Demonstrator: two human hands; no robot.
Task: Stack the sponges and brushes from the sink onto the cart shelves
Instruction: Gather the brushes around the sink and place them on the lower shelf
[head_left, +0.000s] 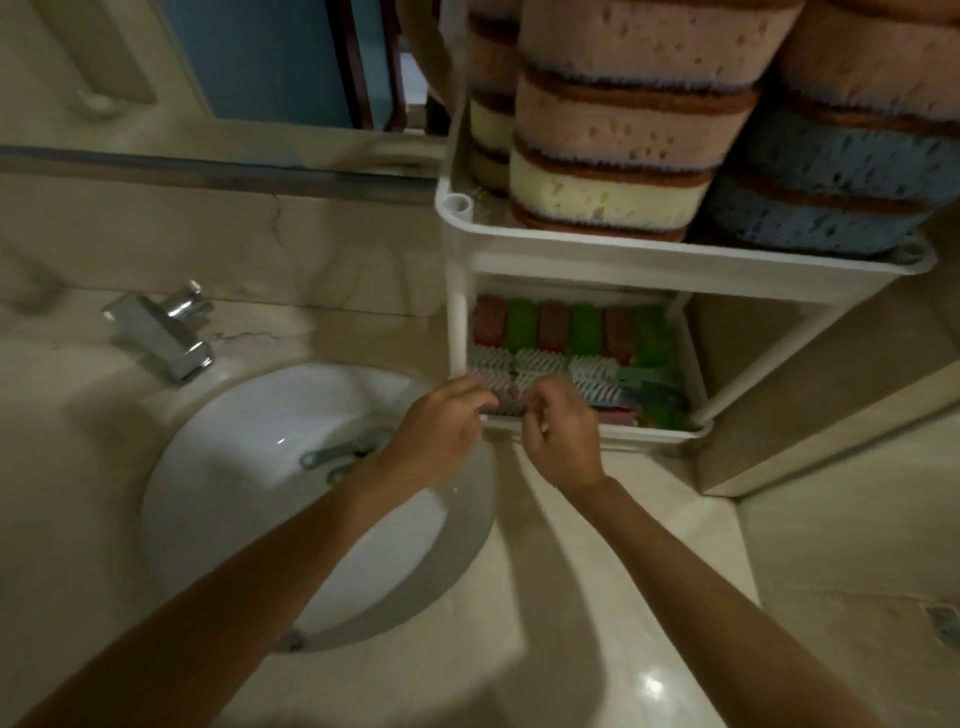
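— Two shelves of the cart (457, 322) are showing beside the sink (234, 509); which step is happening?
— Sponges (618, 130) are filling the upper shelf (727, 260). The left hand (441, 431) and right hand (563, 447) are together pinching a brush (511, 402) at the lower shelf (649, 434) front edge. Next seems to be releasing it, then reaching for the sink brushes (332, 457).

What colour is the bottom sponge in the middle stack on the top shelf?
Pale yellow sponge, brown scouring layer beneath; head view.

Stacked sponges (618, 140) fill the upper shelf (675, 257); brushes (571, 332) line the lower shelf (649, 434).
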